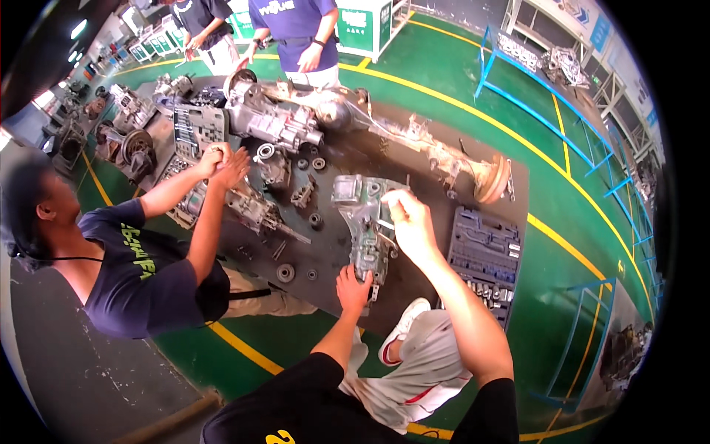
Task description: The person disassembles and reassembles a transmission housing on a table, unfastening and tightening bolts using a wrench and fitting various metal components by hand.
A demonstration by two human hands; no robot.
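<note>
A grey metal gearbox casing lies on the dark workbench in front of me. My left hand is at its near end, with thumb and fingers gripping the edge. Above the casing's right side, my right hand is closed, fingers curled together. A thin metal rod shows beside that hand, but what the fingers hold is mostly hidden. To the right of the casing is an open dark tool case with sockets in its near part.
Beyond the casing lie a gearbox and a rusty axle. Gears and small parts are scattered to the left. A co-worker stands at the left with hands together over the bench. Other people stand at the far side.
</note>
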